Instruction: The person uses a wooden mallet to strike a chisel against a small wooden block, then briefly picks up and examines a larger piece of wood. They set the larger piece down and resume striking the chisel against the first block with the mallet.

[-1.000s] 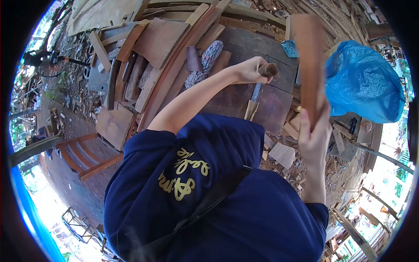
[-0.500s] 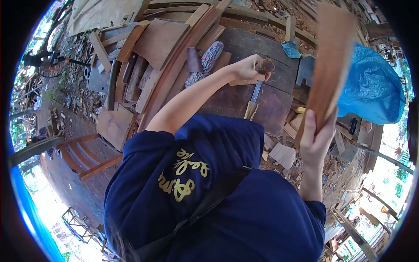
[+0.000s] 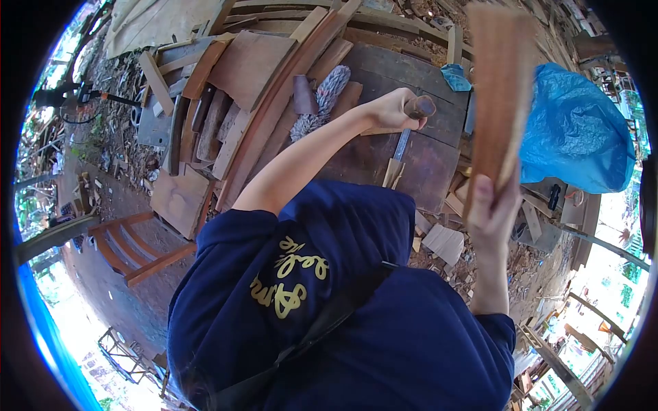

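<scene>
My left hand (image 3: 389, 111) is closed around the wooden handle of a chisel (image 3: 404, 133). The chisel stands upright with its steel blade pointing down onto a small pale wood piece (image 3: 393, 172) on a dark workbench (image 3: 428, 161). My right hand (image 3: 490, 205) grips the lower end of a long reddish-brown wooden board (image 3: 499, 89), held upright and blurred, to the right of the chisel handle and above it. My navy sleeves and shirt fill the lower half of the view.
A blue plastic bag (image 3: 576, 130) lies right of the bench. Planks and offcuts (image 3: 250, 65) are piled at the bench's left, with a striped brush (image 3: 325, 92) among them. Wood scraps (image 3: 444, 241) litter the ground. A wooden chair frame (image 3: 133, 243) stands lower left.
The board in my right hand swung up and tilted to the right, then came back left to nearly upright. My left hand kept the chisel in the same place.
</scene>
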Demonstrator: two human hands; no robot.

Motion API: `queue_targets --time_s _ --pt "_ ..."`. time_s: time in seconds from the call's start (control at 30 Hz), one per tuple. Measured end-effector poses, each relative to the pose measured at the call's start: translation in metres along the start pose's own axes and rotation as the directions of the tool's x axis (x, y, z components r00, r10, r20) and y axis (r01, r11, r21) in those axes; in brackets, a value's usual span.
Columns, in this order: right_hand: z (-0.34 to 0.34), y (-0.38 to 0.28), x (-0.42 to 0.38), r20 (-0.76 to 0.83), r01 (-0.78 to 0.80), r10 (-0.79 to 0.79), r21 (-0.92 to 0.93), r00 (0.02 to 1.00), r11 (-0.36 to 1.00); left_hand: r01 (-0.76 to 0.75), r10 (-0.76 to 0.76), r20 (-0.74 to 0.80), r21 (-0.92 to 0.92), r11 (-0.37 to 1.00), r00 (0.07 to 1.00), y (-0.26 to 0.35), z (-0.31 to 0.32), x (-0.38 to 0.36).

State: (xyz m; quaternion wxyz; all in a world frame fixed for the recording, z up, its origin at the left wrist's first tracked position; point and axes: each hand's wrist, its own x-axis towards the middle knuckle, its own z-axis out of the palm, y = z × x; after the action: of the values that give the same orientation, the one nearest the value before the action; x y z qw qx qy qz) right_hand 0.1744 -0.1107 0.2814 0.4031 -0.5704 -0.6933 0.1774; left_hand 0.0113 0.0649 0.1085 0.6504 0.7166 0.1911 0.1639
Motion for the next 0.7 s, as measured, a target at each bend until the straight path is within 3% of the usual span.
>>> queue_targets --time_s 0.07,0.1,0.17,0.2,0.23,0.27,0.33,0.37,0.4,0.47,0.5,0.6,0.67,0.7 --pt "0.017 0.019 -0.005 0.285 -0.222 0.301 -0.278 0.910 0.935 -0.311 0.246 -0.317 -0.172 0.935 0.916 0.013 0.016 -0.004" --pt "0.023 0.031 -0.011 0.263 -0.121 0.229 -0.370 0.937 0.921 -0.312 0.249 -0.314 -0.170 0.935 0.916 0.015 0.021 -0.006" --pt "0.007 0.018 0.007 0.295 -0.150 0.249 -0.322 0.923 0.935 -0.343 0.223 -0.421 -0.236 0.909 0.879 0.015 0.023 -0.007" --pt "0.000 0.007 0.009 0.327 -0.206 0.292 -0.273 0.899 0.940 -0.331 0.212 -0.413 -0.241 0.913 0.886 0.008 0.019 -0.008" --pt "-0.003 0.001 0.012 0.281 -0.230 0.301 -0.258 0.911 0.938 -0.153 0.121 -0.182 -0.175 0.973 0.976 0.000 0.005 -0.004" --pt "-0.007 -0.003 0.014 0.280 -0.231 0.302 -0.260 0.911 0.938 0.003 -0.001 0.042 -0.067 0.998 0.999 -0.001 -0.003 -0.001" --pt "-0.013 -0.011 0.012 0.036 -0.054 0.062 -0.185 0.997 0.981 0.023 -0.022 0.040 -0.030 0.999 0.999 0.000 -0.004 -0.001" --pt "-0.013 -0.016 0.009 -0.002 -0.113 0.113 -0.060 0.994 0.992 0.043 -0.044 0.037 0.011 0.999 0.998 0.001 -0.004 -0.002" --pt "-0.005 -0.006 0.004 0.000 -0.114 0.115 -0.059 0.993 0.992 0.046 -0.046 0.037 0.010 0.999 0.998 0.001 0.000 -0.004" --pt "0.019 0.029 -0.012 0.201 -0.052 0.132 -0.358 0.971 0.932 -0.291 0.241 -0.269 -0.166 0.942 0.933 0.004 0.015 -0.007" --pt "0.020 0.037 -0.014 0.263 -0.180 0.268 -0.315 0.927 0.932 -0.288 0.240 -0.256 -0.169 0.943 0.936 0.004 0.018 -0.008" --pt "0.003 0.017 -0.001 0.255 -0.170 0.255 -0.312 0.933 0.935 -0.251 0.183 -0.263 -0.254 0.934 0.947 -0.001 0.017 -0.012" --pt "-0.005 0.002 0.004 0.177 -0.164 0.205 -0.221 0.962 0.961 -0.154 0.148 -0.122 -0.036 0.987 0.981 0.001 0.000 -0.008" --pt "-0.009 -0.002 0.005 0.098 -0.117 0.129 -0.118 0.987 0.986 -0.147 0.140 -0.116 -0.052 0.988 0.983 0.001 0.001 -0.008"
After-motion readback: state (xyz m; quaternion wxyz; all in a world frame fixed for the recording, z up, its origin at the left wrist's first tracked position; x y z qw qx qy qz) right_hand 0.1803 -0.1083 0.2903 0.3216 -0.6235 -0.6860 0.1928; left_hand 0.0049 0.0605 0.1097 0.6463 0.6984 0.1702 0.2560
